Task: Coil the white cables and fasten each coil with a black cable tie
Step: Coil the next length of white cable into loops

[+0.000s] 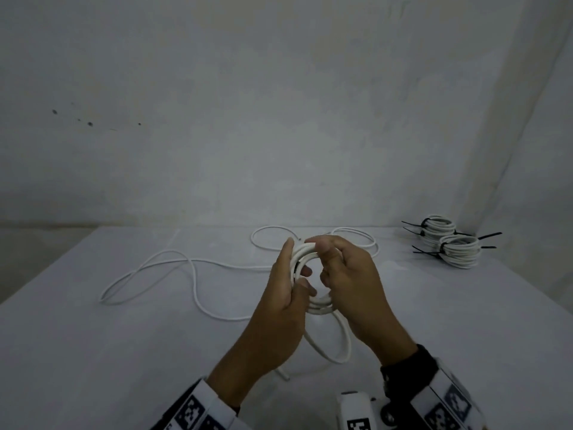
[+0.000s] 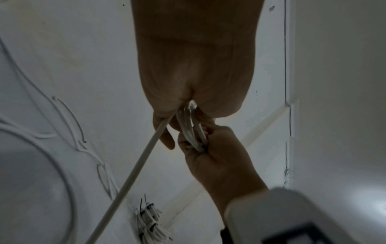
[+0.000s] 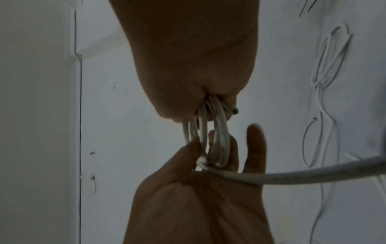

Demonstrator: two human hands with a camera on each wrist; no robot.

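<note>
A white cable coil of several turns hangs in the air over the table, held by both hands. My left hand pinches its left side between thumb and fingers. My right hand curls round its right side. One wider loop of the same cable droops below the hands, and its cut end lies on the table. In the left wrist view the coil runs from my left hand into the right hand. In the right wrist view the coil shows between my right hand and left hand.
A loose white cable snakes over the white table to the left, and another loose cable lies behind the hands. Two finished coils with black cable ties are stacked at the far right by the wall.
</note>
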